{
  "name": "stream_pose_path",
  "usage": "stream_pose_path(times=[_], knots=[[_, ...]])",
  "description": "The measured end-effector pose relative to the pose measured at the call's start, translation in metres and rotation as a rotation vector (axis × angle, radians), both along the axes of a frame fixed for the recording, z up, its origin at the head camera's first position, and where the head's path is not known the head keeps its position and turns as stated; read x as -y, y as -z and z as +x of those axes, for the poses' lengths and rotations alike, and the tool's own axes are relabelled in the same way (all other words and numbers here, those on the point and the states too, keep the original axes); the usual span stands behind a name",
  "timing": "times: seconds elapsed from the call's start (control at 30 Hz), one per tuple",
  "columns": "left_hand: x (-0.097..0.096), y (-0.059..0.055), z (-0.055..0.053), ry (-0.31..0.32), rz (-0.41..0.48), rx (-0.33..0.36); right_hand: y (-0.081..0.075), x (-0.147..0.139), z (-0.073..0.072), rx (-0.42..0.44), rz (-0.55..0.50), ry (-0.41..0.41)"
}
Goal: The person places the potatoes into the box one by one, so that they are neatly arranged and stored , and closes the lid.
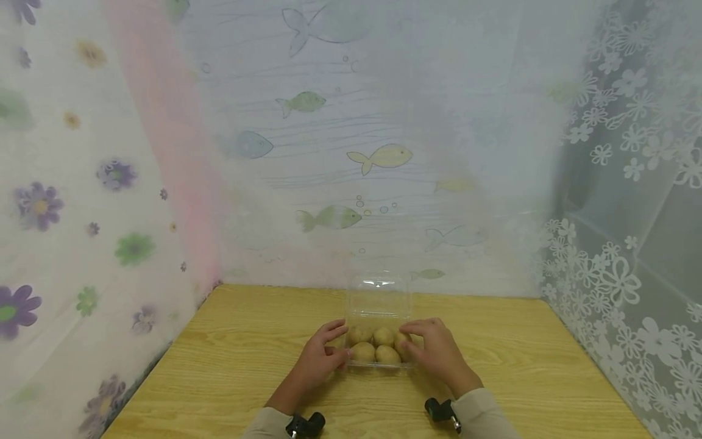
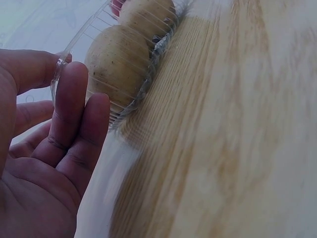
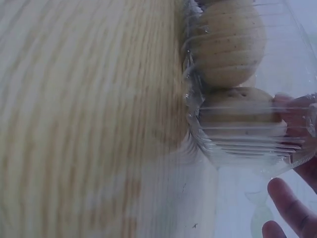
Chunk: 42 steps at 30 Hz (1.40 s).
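Note:
A clear plastic clamshell container [image 1: 378, 303] sits on the table with its lid raised at the back. Several yellowish-brown potatoes [image 1: 362, 353] fill its base. At the left end my left hand [image 1: 318, 356] holds the rim; in the left wrist view, fingertips [image 2: 72, 82] lie against the outside of the ribbed wall. My right hand [image 1: 439, 352] reaches over the right end, thumb and forefinger on the rightmost potato [image 3: 240, 109]. Through the clear wall, the right wrist view shows a fingertip against that potato, while other fingers [image 3: 290, 201] stay outside the container.
The wood-grain table [image 1: 258, 329] extends on both sides of the container. Translucent sheets with printed fish [image 1: 389, 155] and flowers [image 1: 39, 207] hang behind and beside it. Black wrist mounts [image 1: 306, 425] sit at both sleeves.

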<state>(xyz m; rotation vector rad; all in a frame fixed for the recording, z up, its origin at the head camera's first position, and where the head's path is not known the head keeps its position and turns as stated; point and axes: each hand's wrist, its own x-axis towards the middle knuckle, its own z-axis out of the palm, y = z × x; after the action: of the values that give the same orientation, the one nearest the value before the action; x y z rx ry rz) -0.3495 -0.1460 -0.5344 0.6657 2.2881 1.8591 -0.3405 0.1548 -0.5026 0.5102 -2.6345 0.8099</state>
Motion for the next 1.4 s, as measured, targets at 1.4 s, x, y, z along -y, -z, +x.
stream_pose_path(times=[1.4], knots=[[-0.002, -0.003, 0.005, -0.009, 0.000, 0.002, 0.003, 0.001, 0.002, 0.062, 0.104, 0.045]])
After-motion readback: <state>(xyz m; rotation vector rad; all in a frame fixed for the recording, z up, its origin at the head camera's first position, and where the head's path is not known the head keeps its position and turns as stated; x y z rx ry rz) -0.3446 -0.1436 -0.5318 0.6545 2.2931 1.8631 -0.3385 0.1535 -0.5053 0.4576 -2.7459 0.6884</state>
